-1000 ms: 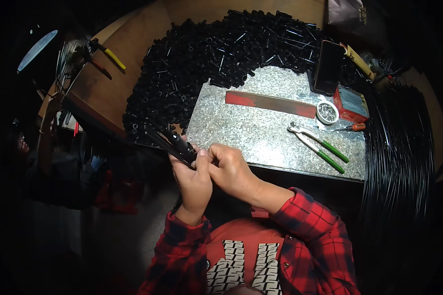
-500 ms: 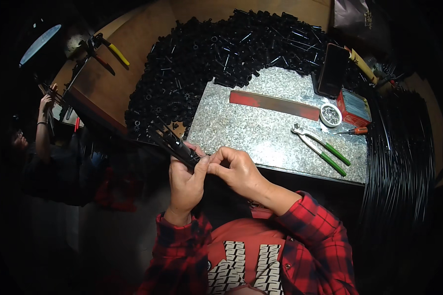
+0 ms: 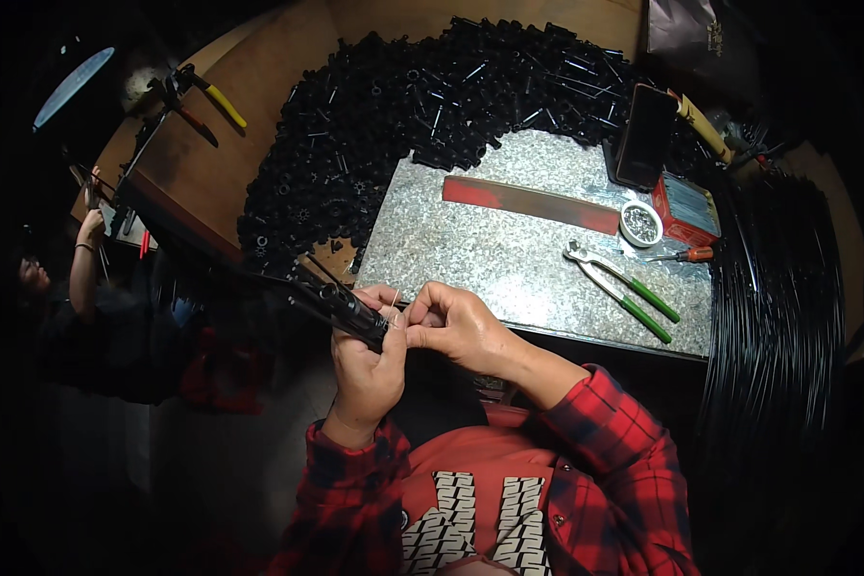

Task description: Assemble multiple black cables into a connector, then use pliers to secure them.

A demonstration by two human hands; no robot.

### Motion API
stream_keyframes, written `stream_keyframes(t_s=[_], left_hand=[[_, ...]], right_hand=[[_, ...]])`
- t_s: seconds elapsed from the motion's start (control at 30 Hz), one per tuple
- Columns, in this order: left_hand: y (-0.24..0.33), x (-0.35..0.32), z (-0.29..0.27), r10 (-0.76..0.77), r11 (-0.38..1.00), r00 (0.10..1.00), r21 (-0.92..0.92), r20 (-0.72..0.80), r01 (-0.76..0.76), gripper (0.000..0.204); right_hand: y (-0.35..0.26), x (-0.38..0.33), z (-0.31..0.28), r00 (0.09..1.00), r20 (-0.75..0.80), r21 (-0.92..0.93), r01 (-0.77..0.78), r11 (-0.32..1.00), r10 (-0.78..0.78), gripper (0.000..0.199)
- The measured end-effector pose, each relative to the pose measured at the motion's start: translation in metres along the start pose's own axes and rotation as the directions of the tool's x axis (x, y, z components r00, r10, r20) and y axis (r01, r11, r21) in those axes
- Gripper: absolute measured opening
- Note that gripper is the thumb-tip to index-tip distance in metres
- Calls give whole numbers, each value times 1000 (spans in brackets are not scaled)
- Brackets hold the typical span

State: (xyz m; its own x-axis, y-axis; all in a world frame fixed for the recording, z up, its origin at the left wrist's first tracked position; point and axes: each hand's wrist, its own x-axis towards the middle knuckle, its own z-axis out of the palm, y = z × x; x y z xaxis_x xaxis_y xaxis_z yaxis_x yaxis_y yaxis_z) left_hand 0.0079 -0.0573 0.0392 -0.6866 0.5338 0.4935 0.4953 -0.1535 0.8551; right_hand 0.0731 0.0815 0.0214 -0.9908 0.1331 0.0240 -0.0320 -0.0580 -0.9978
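Wrapped around a black tube-shaped part (image 3: 353,312) with thin dark rods running off it, my left hand (image 3: 367,370) is closed just in front of the stone slab's near left corner. My right hand (image 3: 461,328) meets it there, thumb and forefinger pinched at the part's near end. A thin pale wire (image 3: 395,304) sticks up between the two hands, and the right fingertips seem to hold it. Fingers cover the spot where wire and part meet. Green-handled pincers (image 3: 624,293) lie on the speckled slab (image 3: 490,259), right of my hands.
A big heap of small black parts (image 3: 403,106) surrounds the slab's far side. On the slab rest a red-brown bar (image 3: 533,204), a white cup (image 3: 641,224) of small metal bits and a screwdriver (image 3: 686,255). Black rods (image 3: 778,298) hang at right. Another person's arm (image 3: 84,269) shows at far left.
The held part has tilted slightly and its near end shows more. The pale wire now stands visible above my fingers. My right hand has shifted only a little.
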Motion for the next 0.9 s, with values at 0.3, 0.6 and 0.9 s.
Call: stream_keyframes(t_s=[0.3,0.6,0.9], left_hand=[[0,2,13,-60,962,998,-268,-27,51,35],[-12,2,21,-113,746,992,-655,57,122,17],[-12,2,23,-93,826,982,-537,166,169,15]], right_hand=[[-33,-53,-41,966,-108,-488,153,859,-234,34],[-43,-124,-132,910,-319,-948,-302,104,-265,31],[-13,-148,-157,932,-259,-953,-288,-88,-253,28]])
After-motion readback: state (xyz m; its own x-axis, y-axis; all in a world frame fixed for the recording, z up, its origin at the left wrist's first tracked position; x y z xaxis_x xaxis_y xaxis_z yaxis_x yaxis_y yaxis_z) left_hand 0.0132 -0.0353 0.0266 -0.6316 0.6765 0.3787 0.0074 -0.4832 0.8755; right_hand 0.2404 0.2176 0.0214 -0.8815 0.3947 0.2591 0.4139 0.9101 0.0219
